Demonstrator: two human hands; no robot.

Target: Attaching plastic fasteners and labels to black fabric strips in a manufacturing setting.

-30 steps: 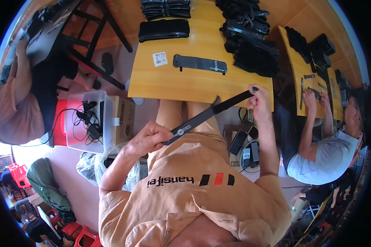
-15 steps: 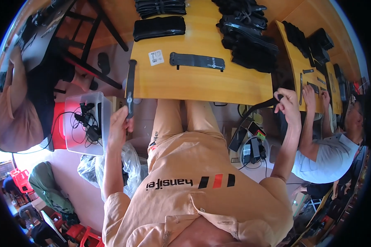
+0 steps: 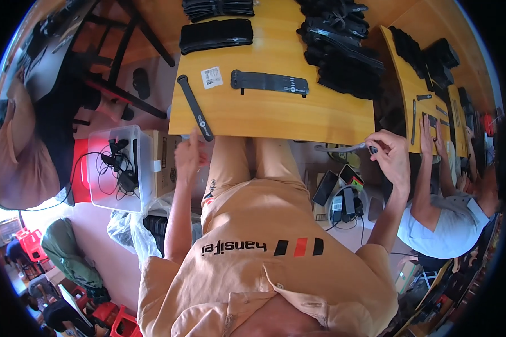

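My left hand (image 3: 190,155) is just off the table's front edge, slightly blurred, fingers partly stretched and holding nothing I can see. Beside its fingertips a narrow black strap (image 3: 195,108) with a loop end lies slanted on the table, its lower end at the edge. My right hand (image 3: 389,154) is closed on another dark strap (image 3: 343,149), which sticks out leftward in front of the table edge. Between the hands, farther back, a wide dark strap (image 3: 270,82) with white marks lies flat. A white printed label (image 3: 212,78) sits to its left.
Folded black straps (image 3: 216,36) are stacked at the table's back left, and a larger black pile (image 3: 343,56) covers the right side. A clear bin (image 3: 118,168) of cables stands at left. At right, a co-worker's hands (image 3: 427,137) work at another table (image 3: 416,126).
My left hand has let go of the narrow strap, now lying on the table, and moved right. The strap in my right hand has swung from hanging down to nearly level.
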